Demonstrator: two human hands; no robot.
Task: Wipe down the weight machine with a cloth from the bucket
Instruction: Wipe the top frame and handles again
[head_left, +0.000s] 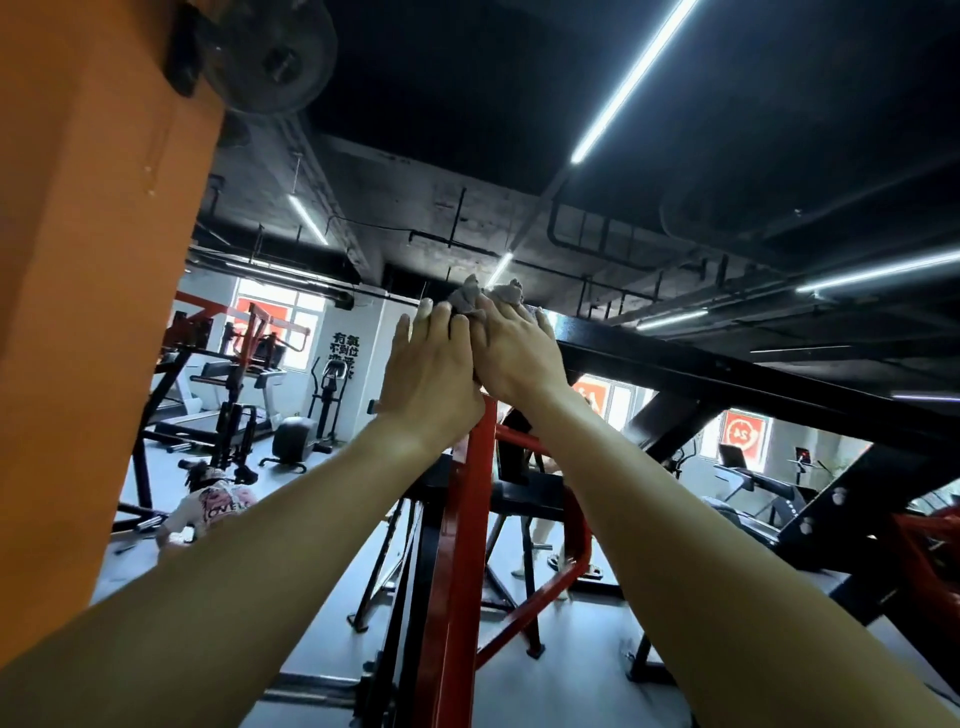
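Gym hall, dark ceiling (467, 104), strip lights (634, 83) on. Head view, both arms raised. Grey cloth (470, 299) sits bunched at the upper end of the weight machine's black beam (727, 374). On the left hand (431, 364) the fingers are straight and press the cloth. On the right hand (519, 353) the fingers bend over the cloth, gripping it against the beam. Red upright (467, 545) stands below the wrists.
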